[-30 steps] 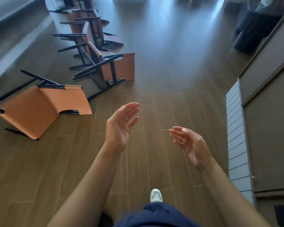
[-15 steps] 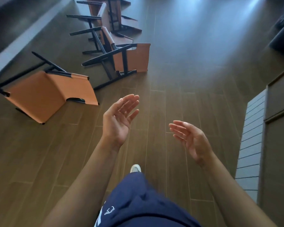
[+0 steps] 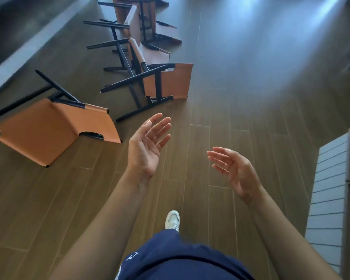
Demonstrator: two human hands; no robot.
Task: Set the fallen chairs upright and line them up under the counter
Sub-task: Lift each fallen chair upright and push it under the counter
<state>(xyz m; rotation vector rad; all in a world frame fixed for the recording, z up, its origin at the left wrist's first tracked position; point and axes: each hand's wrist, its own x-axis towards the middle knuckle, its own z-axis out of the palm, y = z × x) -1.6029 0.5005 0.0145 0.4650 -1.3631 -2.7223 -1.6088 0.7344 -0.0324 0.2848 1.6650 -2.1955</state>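
Several orange chairs with black metal legs lie tipped over on the wooden floor in a row along the left. The nearest fallen chair (image 3: 49, 128) is at the left, its legs pointing toward the counter base (image 3: 18, 55). A second fallen chair (image 3: 166, 81) lies further on, and more chairs (image 3: 137, 25) are piled behind it. My left hand (image 3: 148, 146) is raised, palm up and fingers straight, just right of the nearest chair and not touching it. My right hand (image 3: 234, 170) is also raised with relaxed fingers. Both hands hold nothing.
A grey slatted cabinet or wall panel (image 3: 329, 195) stands at the right edge. My white shoe (image 3: 172, 219) and dark blue shorts show at the bottom. Wooden floor (image 3: 240, 87) stretches ahead with bright light reflections.
I have stepped forward: the fallen chairs sit closer and lower in view, and the right-hand cabinet has slid toward the edge. Both hands stay raised and empty.
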